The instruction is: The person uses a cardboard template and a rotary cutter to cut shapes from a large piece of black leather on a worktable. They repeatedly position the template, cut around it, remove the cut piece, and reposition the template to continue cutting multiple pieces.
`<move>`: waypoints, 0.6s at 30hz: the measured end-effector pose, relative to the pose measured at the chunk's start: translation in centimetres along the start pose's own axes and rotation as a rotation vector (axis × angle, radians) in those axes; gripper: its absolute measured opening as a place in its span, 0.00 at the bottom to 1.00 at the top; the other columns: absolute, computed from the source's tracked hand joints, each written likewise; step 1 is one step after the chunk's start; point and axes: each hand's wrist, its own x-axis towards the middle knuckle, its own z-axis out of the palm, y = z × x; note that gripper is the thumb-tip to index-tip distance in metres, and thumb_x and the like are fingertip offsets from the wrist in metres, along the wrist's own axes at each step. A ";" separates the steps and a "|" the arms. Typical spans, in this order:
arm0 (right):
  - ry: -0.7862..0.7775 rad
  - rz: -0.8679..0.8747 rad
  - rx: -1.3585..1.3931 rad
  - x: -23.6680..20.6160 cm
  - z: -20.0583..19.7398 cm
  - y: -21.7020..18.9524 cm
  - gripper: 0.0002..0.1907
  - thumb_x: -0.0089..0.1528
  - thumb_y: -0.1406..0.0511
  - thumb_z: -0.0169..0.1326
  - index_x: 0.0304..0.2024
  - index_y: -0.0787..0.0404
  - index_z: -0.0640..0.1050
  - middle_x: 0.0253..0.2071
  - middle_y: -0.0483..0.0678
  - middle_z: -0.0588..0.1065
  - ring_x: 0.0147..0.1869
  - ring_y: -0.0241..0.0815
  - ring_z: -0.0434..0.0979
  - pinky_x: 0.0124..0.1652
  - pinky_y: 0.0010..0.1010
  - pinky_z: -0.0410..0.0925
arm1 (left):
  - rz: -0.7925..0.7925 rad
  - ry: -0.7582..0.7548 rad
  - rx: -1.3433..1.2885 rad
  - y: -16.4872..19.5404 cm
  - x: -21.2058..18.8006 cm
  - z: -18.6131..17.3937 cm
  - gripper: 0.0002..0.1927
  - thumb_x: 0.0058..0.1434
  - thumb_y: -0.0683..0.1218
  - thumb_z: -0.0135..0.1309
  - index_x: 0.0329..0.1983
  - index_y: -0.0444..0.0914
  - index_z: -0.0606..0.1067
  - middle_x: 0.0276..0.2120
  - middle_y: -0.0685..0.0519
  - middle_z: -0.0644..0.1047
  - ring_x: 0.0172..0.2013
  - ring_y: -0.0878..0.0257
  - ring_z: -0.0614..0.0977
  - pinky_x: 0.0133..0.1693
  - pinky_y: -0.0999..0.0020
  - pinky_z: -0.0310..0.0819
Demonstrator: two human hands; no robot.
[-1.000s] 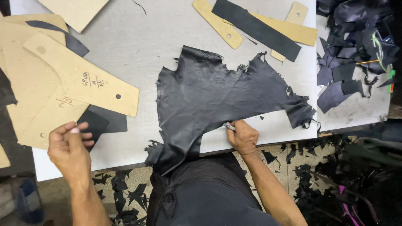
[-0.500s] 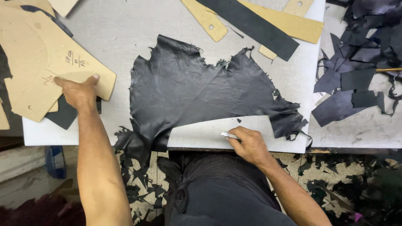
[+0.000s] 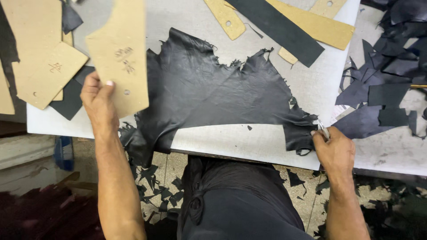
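The cardboard pattern (image 3: 118, 53) is held above the white table (image 3: 249, 142), just left of the black leather hide (image 3: 213, 93); its long axis runs away from the person, almost upright in view. It looks light and stiff, best gripped at the lower edge, where the left hand (image 3: 98, 100) pinches it. The right hand (image 3: 333, 151) is closed around a small tool (image 3: 323, 130) at the hide's right edge.

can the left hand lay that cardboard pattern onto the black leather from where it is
Probably yes. The left hand holds the cardboard pattern lifted, already overlapping the black leather at its left edge, and that side looks bare. The right hand is at the far right edge.
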 end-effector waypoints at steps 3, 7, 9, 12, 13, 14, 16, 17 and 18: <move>-0.021 0.094 0.054 0.1 -0.1 0.1 0.16 0.62 0.57 0.62 0.42 0.64 0.82 0.30 0.57 0.78 0.33 0.55 0.79 0.37 0.44 0.69 | -0.195 -0.134 0.180 -0.3 -2.8 2.8 0.14 0.64 0.40 0.51 0.52 0.35 0.79 0.36 0.51 0.82 0.33 0.66 0.81 0.40 0.67 0.79; -0.002 0.094 0.076 0.1 0.2 0.2 0.17 0.63 0.56 0.62 0.42 0.64 0.81 0.29 0.57 0.78 0.32 0.54 0.78 0.36 0.43 0.69 | -0.249 -0.446 0.458 -1.0 -5.8 7.9 0.16 0.63 0.48 0.55 0.52 0.41 0.81 0.32 0.48 0.82 0.30 0.61 0.83 0.36 0.61 0.79; 0.001 0.096 0.079 0.2 0.4 0.4 0.17 0.62 0.56 0.63 0.42 0.64 0.81 0.28 0.57 0.78 0.32 0.53 0.78 0.37 0.43 0.69 | -0.102 -0.593 0.493 -1.2 -6.4 10.4 0.17 0.62 0.50 0.56 0.51 0.40 0.81 0.36 0.50 0.85 0.32 0.62 0.86 0.38 0.63 0.79; -0.008 0.096 0.081 0.5 0.4 0.7 0.17 0.62 0.56 0.63 0.42 0.63 0.82 0.28 0.56 0.78 0.31 0.52 0.78 0.36 0.42 0.68 | 0.024 -0.688 0.609 -1.9 -6.6 12.9 0.17 0.62 0.51 0.57 0.49 0.39 0.82 0.35 0.47 0.84 0.33 0.61 0.86 0.39 0.62 0.79; -0.009 0.097 0.099 0.6 0.4 0.8 0.16 0.62 0.57 0.63 0.42 0.64 0.82 0.27 0.56 0.78 0.31 0.50 0.77 0.36 0.41 0.68 | 0.041 -0.701 0.635 -2.2 -6.6 13.2 0.15 0.62 0.50 0.56 0.48 0.39 0.82 0.34 0.48 0.84 0.33 0.60 0.85 0.38 0.61 0.78; -0.009 0.091 0.119 0.6 0.3 0.8 0.16 0.62 0.57 0.63 0.41 0.64 0.82 0.27 0.55 0.78 0.31 0.49 0.77 0.36 0.40 0.68 | 0.060 -0.706 0.663 -2.7 -6.6 13.3 0.14 0.63 0.50 0.56 0.47 0.39 0.82 0.34 0.48 0.84 0.33 0.59 0.85 0.38 0.61 0.77; -0.013 0.080 0.198 0.5 0.2 0.7 0.16 0.62 0.57 0.64 0.41 0.65 0.81 0.28 0.53 0.78 0.31 0.46 0.77 0.36 0.38 0.68 | -0.026 -0.645 0.578 -3.6 -6.7 13.1 0.12 0.65 0.49 0.55 0.46 0.38 0.81 0.33 0.47 0.83 0.32 0.59 0.83 0.37 0.61 0.75; -0.017 0.082 0.236 0.3 0.1 0.6 0.17 0.62 0.58 0.64 0.41 0.66 0.81 0.28 0.52 0.78 0.31 0.44 0.76 0.35 0.37 0.69 | -0.133 -0.583 0.462 -4.1 -7.0 12.8 0.11 0.67 0.48 0.55 0.46 0.37 0.80 0.32 0.46 0.82 0.31 0.59 0.83 0.36 0.61 0.75; 0.010 0.086 0.220 0.0 0.0 0.5 0.16 0.62 0.59 0.64 0.43 0.66 0.81 0.28 0.52 0.78 0.31 0.44 0.76 0.35 0.36 0.68 | -0.235 -0.519 0.344 -4.6 -7.4 12.7 0.11 0.69 0.47 0.54 0.46 0.35 0.79 0.32 0.45 0.81 0.29 0.60 0.82 0.36 0.61 0.74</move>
